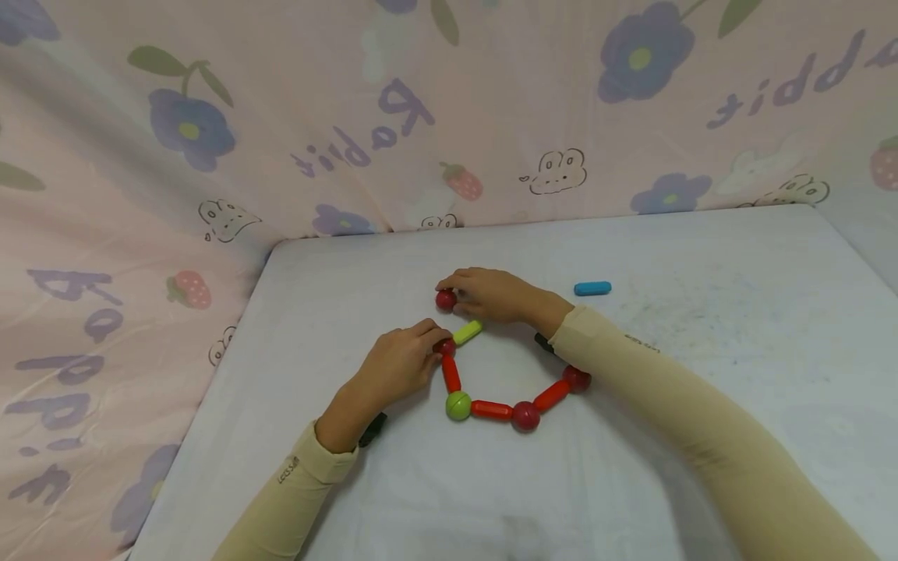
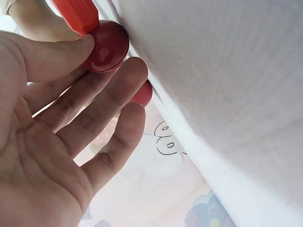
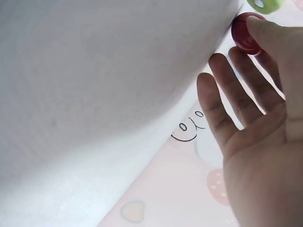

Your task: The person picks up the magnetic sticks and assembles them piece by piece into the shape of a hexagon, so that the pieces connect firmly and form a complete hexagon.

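Observation:
Several toy rods and balls form an open chain on the table. My left hand pinches a dark red ball at the chain's left end, between thumb and fingers. From that ball run a red rod and a yellow-green rod. Farther back, my right hand grips another dark red ball, its thumb on the ball in the right wrist view. That ball stands apart from the yellow-green rod's visible end. A green ball joins two red rods at the near left.
Along the chain's near side lie a red rod, a dark red ball and another red rod. A further red ball sits partly under the right sleeve. One loose blue rod lies behind. A patterned curtain borders the white table.

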`<state>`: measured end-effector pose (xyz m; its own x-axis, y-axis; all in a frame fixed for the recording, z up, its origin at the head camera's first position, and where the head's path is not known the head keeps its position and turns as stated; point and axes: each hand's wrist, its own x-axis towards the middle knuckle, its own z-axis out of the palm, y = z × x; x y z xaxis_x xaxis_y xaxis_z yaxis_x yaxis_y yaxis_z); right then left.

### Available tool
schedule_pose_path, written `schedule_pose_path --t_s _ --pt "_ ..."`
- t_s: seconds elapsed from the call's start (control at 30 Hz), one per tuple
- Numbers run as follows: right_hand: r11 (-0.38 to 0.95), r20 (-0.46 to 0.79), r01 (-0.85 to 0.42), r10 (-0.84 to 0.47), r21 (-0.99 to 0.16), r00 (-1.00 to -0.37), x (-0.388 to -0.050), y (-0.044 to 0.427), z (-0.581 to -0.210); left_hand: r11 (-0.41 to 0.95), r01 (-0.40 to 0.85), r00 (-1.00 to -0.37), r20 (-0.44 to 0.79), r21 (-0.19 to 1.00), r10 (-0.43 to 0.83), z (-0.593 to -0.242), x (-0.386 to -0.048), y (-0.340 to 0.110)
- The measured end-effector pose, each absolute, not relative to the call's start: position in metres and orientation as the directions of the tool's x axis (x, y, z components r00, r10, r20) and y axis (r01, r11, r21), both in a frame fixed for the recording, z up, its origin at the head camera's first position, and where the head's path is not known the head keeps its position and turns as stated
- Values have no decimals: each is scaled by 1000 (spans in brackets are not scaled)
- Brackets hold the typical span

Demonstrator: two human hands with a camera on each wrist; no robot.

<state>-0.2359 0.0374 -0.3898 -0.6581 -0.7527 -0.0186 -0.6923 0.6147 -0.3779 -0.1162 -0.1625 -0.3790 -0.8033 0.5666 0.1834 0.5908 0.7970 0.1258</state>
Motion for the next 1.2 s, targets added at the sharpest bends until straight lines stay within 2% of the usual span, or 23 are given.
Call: schedule_pose_path --t_s 0.63,0.87,1.2 --pt "598 -17 -700 -765 -389 -644 -235 33 -386 803 583 -810 172 124 561 -378 -116 -162" --pt "595 1 -665 -745 -451 -668 -235 30 -380 806 577 -815 166 133 556 -378 -115 -162" --pt "619 -27 -653 -734 -436 -678 -236 30 -382 802 582 -811 175 134 559 -379 -116 -162"
